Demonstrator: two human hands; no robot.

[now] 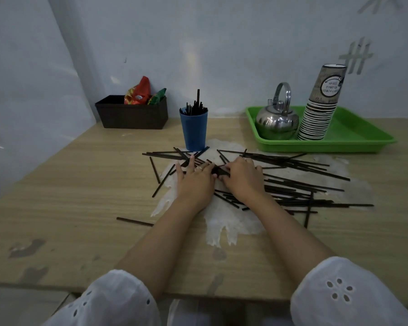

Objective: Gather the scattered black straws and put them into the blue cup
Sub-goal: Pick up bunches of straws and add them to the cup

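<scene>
Fingers [229,178] of the right hand [242,177] curl round a small bunch of black plastic straws [218,171], pinching it where it lies low on the table, its long axis running roughly left to right. The left hand [194,182] lies just beside, palm down, with its fingers straight and spread over more straws (a ring shows on one finger), its thumb side touching the bunch. Round both hands the scattered thin black straws [297,184] lie flat on a ragged whitish film [226,222]: those to the right point mostly left to right, fanning a little toward the right edge, those left of the left hand slant diagonally, and one lone straw [134,221] lies apart near the left forearm. Just behind the hands stands the tall blue plastic cup [194,130], upright, with gathered straws [194,108] on end in it. On the light wooden table [80,184] farther back are a green plastic tray [327,147] bearing a steel kettle [277,123] and a stack of paper cups [318,118], and a dark woven basket [132,116] of snack packets [139,92].
</scene>
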